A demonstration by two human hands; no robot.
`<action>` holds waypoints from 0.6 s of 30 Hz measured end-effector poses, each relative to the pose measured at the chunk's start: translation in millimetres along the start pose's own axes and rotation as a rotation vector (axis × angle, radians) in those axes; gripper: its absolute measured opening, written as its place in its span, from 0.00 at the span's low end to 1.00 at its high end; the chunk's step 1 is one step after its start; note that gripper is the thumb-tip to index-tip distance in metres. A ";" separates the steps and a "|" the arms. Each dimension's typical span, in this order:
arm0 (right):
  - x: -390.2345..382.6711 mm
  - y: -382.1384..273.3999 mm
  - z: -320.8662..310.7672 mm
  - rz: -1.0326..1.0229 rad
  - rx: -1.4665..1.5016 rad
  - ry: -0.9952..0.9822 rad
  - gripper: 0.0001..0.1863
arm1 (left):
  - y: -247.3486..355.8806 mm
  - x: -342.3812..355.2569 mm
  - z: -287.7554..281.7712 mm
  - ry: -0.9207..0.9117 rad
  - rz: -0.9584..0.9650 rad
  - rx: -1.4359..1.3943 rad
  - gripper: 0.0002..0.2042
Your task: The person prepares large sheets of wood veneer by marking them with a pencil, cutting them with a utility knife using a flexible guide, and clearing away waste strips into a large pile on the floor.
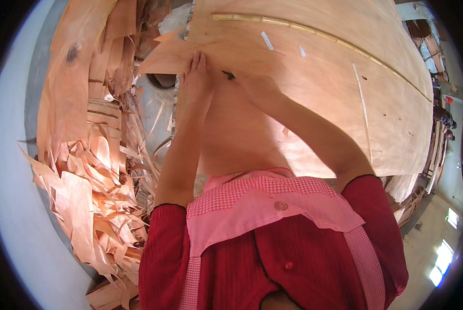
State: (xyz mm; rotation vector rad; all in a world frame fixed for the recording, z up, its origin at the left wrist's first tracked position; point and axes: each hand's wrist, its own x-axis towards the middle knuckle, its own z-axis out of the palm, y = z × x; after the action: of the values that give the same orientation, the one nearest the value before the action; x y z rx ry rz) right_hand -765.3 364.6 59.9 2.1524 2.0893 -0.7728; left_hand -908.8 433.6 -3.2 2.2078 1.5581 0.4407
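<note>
My left hand (pixel 199 77) lies with straight fingers on a loose piece of thin wood veneer (pixel 164 57), near the left edge of a large veneer sheet (pixel 319 113). To its right, my right hand (pixel 252 88) is closed on a small dark tool (pixel 228 75), its tip low over the veneer; whether the tip touches cannot be told. A long pale bamboo strip (pixel 293 26) lies across the upper part of the sheet. A thinner white strip (pixel 360 98) and small white scraps (pixel 266 40) lie on the sheet too.
Torn veneer offcuts (pixel 97 191) are heaped along my left, with longer pieces (pixel 61 72) above. A dark round opening (pixel 161 81) shows under the loose piece's edge. Stacked material (pixel 433 155) lines the far right, before a pale wall (pixel 417 248) with small windows (pixel 441 263).
</note>
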 end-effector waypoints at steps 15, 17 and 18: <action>62.3 31.2 -35.6 -0.299 -0.127 -0.054 0.20 | 22.7 -2.7 7.1 0.151 -0.178 -0.190 0.51; 71.8 16.8 -32.6 -0.563 0.090 0.135 0.18 | 22.2 -4.0 10.8 0.177 -0.150 -0.166 0.51; 72.4 14.9 -32.7 -0.689 0.201 0.233 0.17 | 21.9 -2.4 11.7 0.183 -0.133 -0.172 0.52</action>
State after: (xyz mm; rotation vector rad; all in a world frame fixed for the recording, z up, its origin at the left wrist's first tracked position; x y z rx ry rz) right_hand -743.3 442.2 56.7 1.6364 3.0536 -0.8255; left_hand -886.2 423.2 -2.6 1.9670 1.6794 0.7246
